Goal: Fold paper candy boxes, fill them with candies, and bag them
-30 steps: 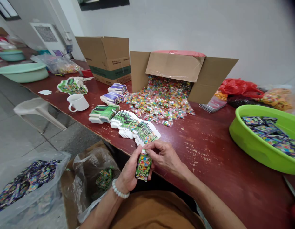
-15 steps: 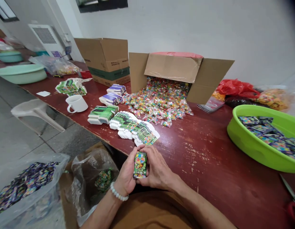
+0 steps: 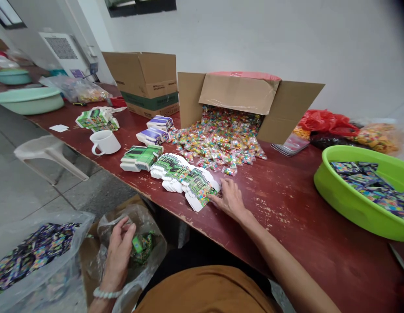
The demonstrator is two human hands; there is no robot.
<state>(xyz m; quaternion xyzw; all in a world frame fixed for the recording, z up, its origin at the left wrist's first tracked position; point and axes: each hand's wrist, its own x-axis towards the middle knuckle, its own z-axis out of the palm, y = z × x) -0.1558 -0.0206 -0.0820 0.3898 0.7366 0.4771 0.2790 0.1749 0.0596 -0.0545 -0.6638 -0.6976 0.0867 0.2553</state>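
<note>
My left hand [image 3: 118,254] hangs below the table edge over a clear plastic bag [image 3: 149,219] in a carton. Its fingers are stretched out and apart. A small folded green box [image 3: 136,243] lies in the bag right beside the fingers, among other green boxes. My right hand [image 3: 230,200] rests flat on the red table [image 3: 286,217]. Its fingertips touch the nearest flat printed carton blank [image 3: 200,195] at the end of a fanned row of blanks [image 3: 175,169].
An open cardboard box [image 3: 241,93] on its side spills wrapped candies [image 3: 218,143]. A green basin [image 3: 345,195] with dark packets stands at the right. A white mug [image 3: 105,142], stacks of blanks [image 3: 141,157] and another carton [image 3: 146,82] are further left. A bag of packets [image 3: 32,252] sits on the floor.
Both hands held the small green box together in front of me. The left hand has since carried it down to the bag, and the right hand has reached forward to the row of blanks.
</note>
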